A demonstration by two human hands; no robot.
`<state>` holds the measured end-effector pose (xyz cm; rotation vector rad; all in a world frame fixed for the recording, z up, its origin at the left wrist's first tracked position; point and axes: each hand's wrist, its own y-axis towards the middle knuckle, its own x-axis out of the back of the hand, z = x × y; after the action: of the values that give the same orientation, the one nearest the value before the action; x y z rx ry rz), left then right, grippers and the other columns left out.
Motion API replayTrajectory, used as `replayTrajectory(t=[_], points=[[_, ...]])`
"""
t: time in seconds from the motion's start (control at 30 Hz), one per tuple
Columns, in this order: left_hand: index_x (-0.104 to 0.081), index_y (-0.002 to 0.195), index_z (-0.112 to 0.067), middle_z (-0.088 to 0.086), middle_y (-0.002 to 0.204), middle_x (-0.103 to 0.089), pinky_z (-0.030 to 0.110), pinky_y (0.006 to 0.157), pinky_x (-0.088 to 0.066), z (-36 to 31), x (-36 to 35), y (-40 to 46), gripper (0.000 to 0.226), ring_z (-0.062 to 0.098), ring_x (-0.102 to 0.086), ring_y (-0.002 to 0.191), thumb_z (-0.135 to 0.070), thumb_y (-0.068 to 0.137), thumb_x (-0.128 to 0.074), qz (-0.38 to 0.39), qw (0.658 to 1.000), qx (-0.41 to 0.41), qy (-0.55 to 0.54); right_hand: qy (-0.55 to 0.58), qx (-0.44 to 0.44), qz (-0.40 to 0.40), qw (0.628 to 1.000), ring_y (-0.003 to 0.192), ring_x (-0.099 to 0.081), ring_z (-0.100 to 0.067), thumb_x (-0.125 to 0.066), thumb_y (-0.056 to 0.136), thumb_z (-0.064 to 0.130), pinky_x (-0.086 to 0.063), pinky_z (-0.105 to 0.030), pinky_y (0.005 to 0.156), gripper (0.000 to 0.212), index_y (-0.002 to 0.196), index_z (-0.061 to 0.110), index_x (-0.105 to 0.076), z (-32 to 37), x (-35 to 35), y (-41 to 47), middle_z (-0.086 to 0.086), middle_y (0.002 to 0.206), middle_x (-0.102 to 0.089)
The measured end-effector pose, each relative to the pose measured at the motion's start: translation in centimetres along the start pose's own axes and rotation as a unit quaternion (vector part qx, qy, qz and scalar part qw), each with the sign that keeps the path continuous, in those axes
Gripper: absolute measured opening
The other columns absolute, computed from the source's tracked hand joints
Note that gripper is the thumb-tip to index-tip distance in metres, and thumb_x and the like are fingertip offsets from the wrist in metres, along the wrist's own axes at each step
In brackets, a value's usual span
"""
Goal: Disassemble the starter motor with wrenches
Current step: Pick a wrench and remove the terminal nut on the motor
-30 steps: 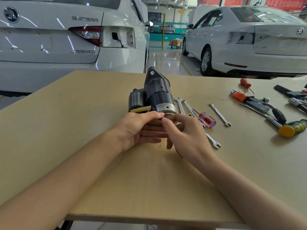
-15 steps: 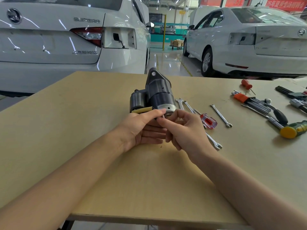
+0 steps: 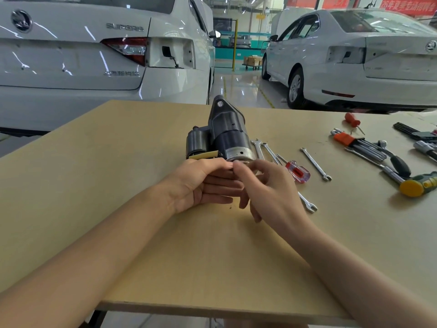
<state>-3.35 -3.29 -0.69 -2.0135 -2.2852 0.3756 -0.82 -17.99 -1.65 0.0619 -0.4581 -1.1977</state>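
Risk of starter motor (image 3: 227, 136) rolling on table (image 3: 118, 185): left hand (image 3: 203, 183) flat against end cap, right hand (image 3: 267, 190) loose, gripping nothing.

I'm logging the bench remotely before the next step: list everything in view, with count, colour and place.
starter motor: one, dark grey with silver end, table centre
wrenches: about four, silver, right of the motor
screwdriver: one, red clear handle, among the wrenches
small screwdriver: one, red, far right
hex key set: one, orange holder, right
hammer: one, green and yellow, right edge
table: one, tan
cars: two, white, behind
left hand: at the motor's near end
right hand: fingers relaxed, beside it
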Motion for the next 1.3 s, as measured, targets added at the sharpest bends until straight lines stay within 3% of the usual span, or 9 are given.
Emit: replayTrajectory(t=[0.1,0.2,0.33,0.43,0.73,0.87,0.97,1.1,1.3], points=[[-0.076,0.077,-0.005,0.016,0.086,-0.075,0.029,0.057,-0.058,-0.2,0.1,-0.1,0.025,0.025,-0.073,0.069,-0.019,0.089,-0.059,0.006,1.000,0.015,-0.003,0.094,-0.096,0.091,0.987,0.029,-0.040,-0.017,-0.042,0.101,0.033,-0.027,-0.015,0.034,0.038,0.082,0.011,-0.065,0.3,0.2,0.2,-0.014,0.051,-0.062],[-0.075,0.070,-0.003,0.016,0.077,-0.073,0.028,0.055,-0.056,-0.4,0.1,-0.3,0.035,0.025,-0.070,0.062,-0.027,0.088,-0.057,0.008,0.999,0.033,-0.008,0.156,-0.131,0.118,0.972,0.029,-0.038,-0.016,-0.046,0.100,0.032,-0.025,-0.015,0.035,0.035,0.079,0.011,-0.064,0.3,0.1,0.3,-0.011,0.052,-0.061],[-0.073,0.089,0.001,0.019,0.087,-0.074,0.031,0.060,-0.058,-0.3,0.0,-0.3,0.043,0.028,-0.073,0.071,-0.040,0.084,-0.064,-0.001,1.000,0.015,0.007,0.107,-0.057,0.056,0.991,0.027,-0.034,-0.011,-0.061,0.093,0.027,-0.026,-0.014,0.035,0.034,0.066,0.009,-0.069,0.0,0.2,0.4,-0.007,0.044,-0.056],[-0.073,0.085,-0.004,0.019,0.085,-0.074,0.030,0.057,-0.057,-0.1,-0.2,-0.2,0.042,0.029,-0.073,0.073,-0.044,0.074,-0.071,-0.008,1.000,-0.009,0.019,0.027,0.024,-0.003,0.999,0.029,-0.038,-0.006,-0.069,0.086,0.022,-0.030,-0.014,0.036,0.025,0.063,0.013,-0.073,0.1,0.0,0.5,-0.003,0.042,-0.056],[-0.071,0.086,-0.002,0.013,0.074,-0.074,0.026,0.048,-0.055,0.2,-0.6,0.0,0.026,0.021,-0.072,0.059,-0.027,0.080,-0.074,-0.041,0.999,-0.018,0.022,-0.170,0.172,-0.082,0.967,0.050,-0.043,-0.021,-0.073,0.075,0.009,-0.034,-0.028,0.051,0.026,0.061,0.008,-0.052,-1.0,-0.4,1.2,0.001,0.049,-0.046],[-0.072,0.092,-0.004,0.012,0.081,-0.075,0.028,0.051,-0.057,0.1,-0.3,-0.1,0.021,0.021,-0.073,0.064,-0.023,0.087,-0.068,-0.016,1.000,-0.011,0.015,-0.082,0.090,-0.044,0.992,0.044,-0.050,-0.009,-0.080,0.074,0.027,-0.037,-0.018,0.045,0.028,0.069,0.013,-0.056,-0.8,-0.2,0.5,0.005,0.048,-0.055],[-0.073,0.090,-0.005,0.015,0.086,-0.075,0.030,0.053,-0.058,-0.1,0.0,-0.2,0.019,0.024,-0.074,0.072,-0.021,0.090,-0.063,0.006,1.000,0.001,0.012,-0.006,0.008,0.022,1.000,0.032,-0.045,-0.007,-0.065,0.086,0.044,-0.032,-0.016,0.036,0.033,0.076,0.012,-0.064,-0.2,0.1,-0.1,-0.003,0.047,-0.060],[-0.073,0.093,-0.002,0.014,0.089,-0.074,0.029,0.055,-0.057,-0.2,0.0,-0.3,0.023,0.022,-0.072,0.070,-0.019,0.093,-0.056,0.017,1.000,0.014,0.018,0.135,-0.120,0.104,0.978,0.031,-0.041,-0.018,-0.042,0.101,0.033,-0.029,-0.019,0.035,0.037,0.083,0.008,-0.062,0.4,0.5,0.5,-0.017,0.054,-0.062],[-0.075,0.078,-0.005,0.015,0.083,-0.074,0.031,0.058,-0.057,-0.3,0.2,-0.2,0.036,0.024,-0.071,0.070,-0.034,0.089,-0.057,0.031,0.999,0.018,0.011,0.139,-0.097,0.086,0.982,0.029,-0.038,-0.013,-0.059,0.094,0.024,-0.026,-0.017,0.034,0.030,0.077,0.000,-0.064,0.1,0.5,0.5,-0.010,0.050,-0.060]])
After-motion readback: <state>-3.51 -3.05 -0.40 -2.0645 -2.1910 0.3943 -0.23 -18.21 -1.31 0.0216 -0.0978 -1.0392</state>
